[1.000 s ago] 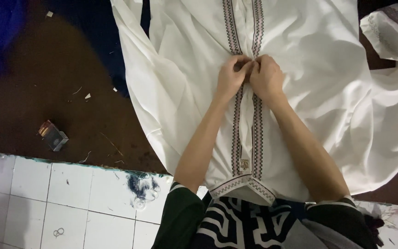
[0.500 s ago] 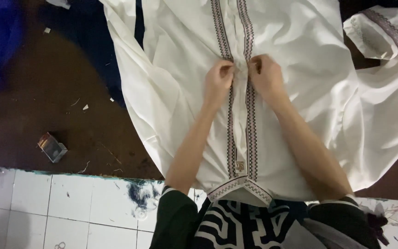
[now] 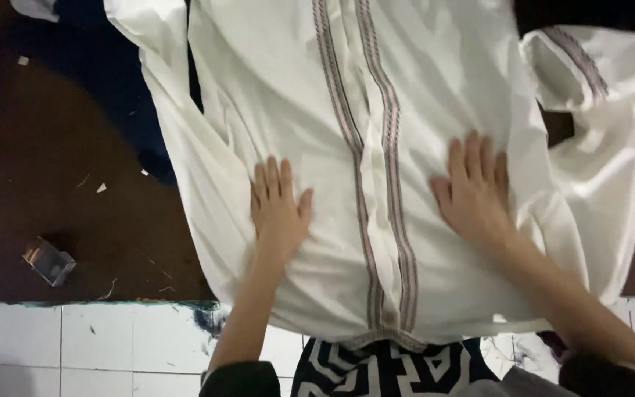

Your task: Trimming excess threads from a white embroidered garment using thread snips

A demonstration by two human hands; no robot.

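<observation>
A white long shirt (image 3: 376,95) with two dark embroidered stripes down its front lies spread on a dark brown surface, its collar end toward me. My left hand (image 3: 279,209) rests flat on the cloth left of the stripes, fingers spread. My right hand (image 3: 473,191) presses flat on the cloth right of the stripes. Neither hand grips anything. A sleeve with an embroidered cuff (image 3: 578,66) lies folded at the upper right.
A small clear box (image 3: 49,261) sits on the dark brown surface (image 3: 53,184) at the left, with scraps of thread and paper around it. White tiles (image 3: 75,345) run along the near edge. Dark blue cloth (image 3: 104,51) lies at the upper left.
Both hands left the middle of the placket, where the fingers were pinched together, and slid apart to lie flat on either side of the stripes. The view moved closer to the shirt.
</observation>
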